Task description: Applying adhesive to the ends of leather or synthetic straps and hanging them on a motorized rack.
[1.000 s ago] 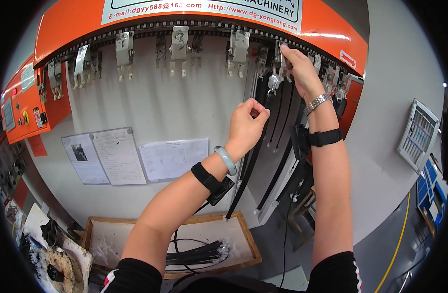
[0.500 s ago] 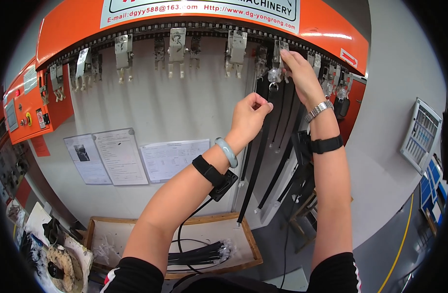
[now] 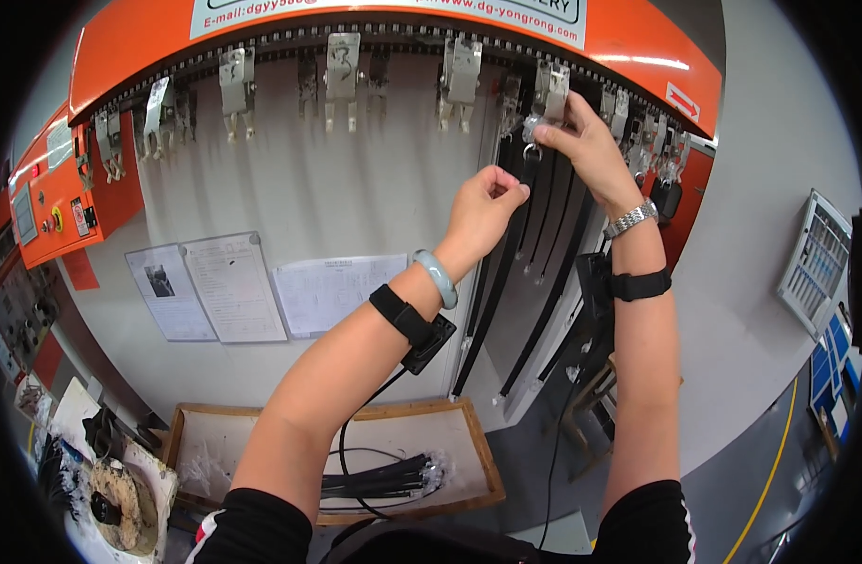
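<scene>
My right hand (image 3: 595,155) is raised to a metal clip (image 3: 551,89) under the orange rail. Its fingers close around the clip's lower right side, and the thumb presses by the clear-plastic-wrapped end (image 3: 534,124) of a black strap (image 3: 492,305). A metal ring (image 3: 532,150) shows just below that wrapping. Lower and to the left, my left hand (image 3: 485,211) is pinched, thumb and forefinger at the strap's edge just under the ring. The strap hangs on down behind that hand.
More metal clips (image 3: 344,70) hang from a chain under the orange machine hood (image 3: 628,47). Paper sheets (image 3: 234,287) are fixed to the grey panel. Below, a wooden-rimmed tray (image 3: 487,461) holds a bundle of black straps (image 3: 379,479). An orange control box (image 3: 50,211) stands left.
My right thumb has moved down from the clip's plate to the plastic-wrapped end. My left hand stays pinched, its fingertips now a little higher, by the strap. The view has shifted slightly.
</scene>
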### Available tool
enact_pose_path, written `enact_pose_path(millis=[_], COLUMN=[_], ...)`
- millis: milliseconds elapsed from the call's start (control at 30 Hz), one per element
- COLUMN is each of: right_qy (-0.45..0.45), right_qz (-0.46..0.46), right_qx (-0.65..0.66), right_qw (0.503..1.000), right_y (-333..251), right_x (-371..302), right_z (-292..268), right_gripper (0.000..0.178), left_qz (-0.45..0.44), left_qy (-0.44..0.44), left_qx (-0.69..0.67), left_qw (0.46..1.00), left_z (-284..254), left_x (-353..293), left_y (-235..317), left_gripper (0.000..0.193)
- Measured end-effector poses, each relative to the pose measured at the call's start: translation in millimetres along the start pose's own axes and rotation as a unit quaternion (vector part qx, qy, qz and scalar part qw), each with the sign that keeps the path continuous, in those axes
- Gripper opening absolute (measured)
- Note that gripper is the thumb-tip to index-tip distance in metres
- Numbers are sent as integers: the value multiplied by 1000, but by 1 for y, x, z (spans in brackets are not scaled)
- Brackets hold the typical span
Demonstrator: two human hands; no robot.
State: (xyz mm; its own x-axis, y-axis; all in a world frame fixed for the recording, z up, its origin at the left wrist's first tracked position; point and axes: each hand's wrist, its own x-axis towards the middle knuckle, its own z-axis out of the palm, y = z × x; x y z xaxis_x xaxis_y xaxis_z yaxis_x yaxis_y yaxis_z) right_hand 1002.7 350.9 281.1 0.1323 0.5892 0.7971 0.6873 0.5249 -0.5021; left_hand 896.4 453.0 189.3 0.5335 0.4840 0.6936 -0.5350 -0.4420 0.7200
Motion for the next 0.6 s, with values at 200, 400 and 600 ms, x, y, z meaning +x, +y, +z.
enact_pose_path(millis=[200,400,600], right_qy=[165,171,7], right_qz=[-125,-73,111], right_qx=[-107,100,314], right_qw=[973,977,943], right_y=[-33,-43,-28], right_x=[-40,-147,-223], right_z=[-9,54,184], right_gripper=[57,31,7], left_qz=[-3,26,-129], left_qy=[-1,25,23], left_qx=[15,66,204], left_qw=[1000,997,970], left_z=[8,-32,-142], left_x=[-5,-42,-179], left_y=[-3,-23,39], left_gripper=[13,12,15])
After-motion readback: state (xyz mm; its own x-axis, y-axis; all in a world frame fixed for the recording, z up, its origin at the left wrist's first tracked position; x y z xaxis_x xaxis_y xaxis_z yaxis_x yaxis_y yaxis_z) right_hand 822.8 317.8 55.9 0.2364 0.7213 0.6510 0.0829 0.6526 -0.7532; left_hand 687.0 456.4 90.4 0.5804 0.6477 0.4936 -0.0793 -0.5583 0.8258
